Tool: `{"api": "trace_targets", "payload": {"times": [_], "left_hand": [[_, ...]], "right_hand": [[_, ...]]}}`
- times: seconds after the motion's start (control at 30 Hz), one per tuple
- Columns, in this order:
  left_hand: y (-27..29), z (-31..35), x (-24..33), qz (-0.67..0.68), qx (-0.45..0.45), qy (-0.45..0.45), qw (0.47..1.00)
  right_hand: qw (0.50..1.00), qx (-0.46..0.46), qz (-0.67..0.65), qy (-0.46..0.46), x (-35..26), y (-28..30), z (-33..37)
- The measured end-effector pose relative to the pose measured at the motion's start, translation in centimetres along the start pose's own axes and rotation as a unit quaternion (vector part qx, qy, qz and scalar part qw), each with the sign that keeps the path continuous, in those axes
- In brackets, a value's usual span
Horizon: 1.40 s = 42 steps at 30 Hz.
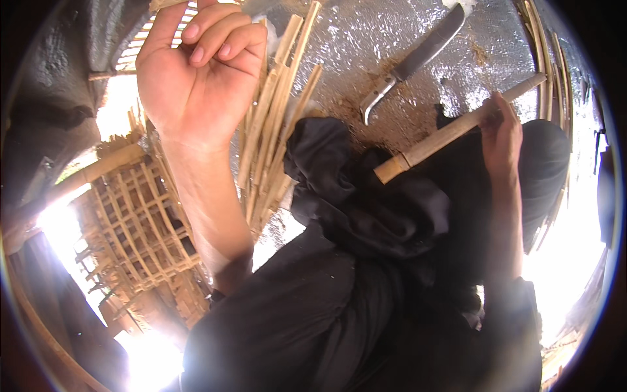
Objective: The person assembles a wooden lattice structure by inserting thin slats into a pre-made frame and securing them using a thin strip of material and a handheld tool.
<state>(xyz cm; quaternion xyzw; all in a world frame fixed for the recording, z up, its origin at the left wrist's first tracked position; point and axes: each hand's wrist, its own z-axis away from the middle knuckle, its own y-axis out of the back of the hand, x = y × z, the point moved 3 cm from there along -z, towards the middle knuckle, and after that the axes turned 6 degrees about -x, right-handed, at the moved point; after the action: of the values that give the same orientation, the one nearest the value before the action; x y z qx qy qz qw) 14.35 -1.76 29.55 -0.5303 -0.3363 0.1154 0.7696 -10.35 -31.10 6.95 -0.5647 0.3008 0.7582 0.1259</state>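
Bamboo piece [441, 135] slanting on the near side of the knife [428, 53]

Nearest, below the knife, soft black cloth [287, 307] covers the legs, smooth over one thigh and bunched in faintly glossy folds. Well left of the knife, the left hand [202, 85] is raised palm toward the view, its last fingers curled; a light brown edge shows by its thumb, but whether it is pinched I cannot tell. Right of the knife's handle, the right hand [503, 134] grips the bamboo piece near its upper end. The piece is straight and narrow, with a joint near its blunt, paler lower end. Left of the knife, split strips [277, 88] form a loose, slender bundle. The knife has a broad dark blade and a shiny, bent handle; crumbly brown debris [398, 130] lies by it on a grey, glossy sheet [346, 39]. Farther left of it, a lattice [140, 222] of flat slats has squarish gaps.
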Motion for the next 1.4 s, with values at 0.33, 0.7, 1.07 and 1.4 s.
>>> {"api": "trace_targets", "payload": {"times": [0.33,0.7,1.07,1.4], "left_hand": [[-1.5,-2.2,-0.6,-0.043,-0.001,0.013,0.999],[15.2,6.4,-17.0,-0.418,0.129,0.221,0.872],[17.1,6.3,-17.9,-0.355,0.135,0.228,0.897],[17.1,6.3,-18.9,-0.441,0.127,0.212,0.863]], "right_hand": [[0.908,0.064,-0.383,-0.159,0.0,0.1,-0.2],[0.897,0.095,-0.423,-0.079,-2.8,1.9,-0.4],[0.957,0.037,-0.234,-0.168,-0.5,0.0,-1.1],[0.951,0.041,-0.216,-0.219,0.3,-0.5,-0.9]]}}
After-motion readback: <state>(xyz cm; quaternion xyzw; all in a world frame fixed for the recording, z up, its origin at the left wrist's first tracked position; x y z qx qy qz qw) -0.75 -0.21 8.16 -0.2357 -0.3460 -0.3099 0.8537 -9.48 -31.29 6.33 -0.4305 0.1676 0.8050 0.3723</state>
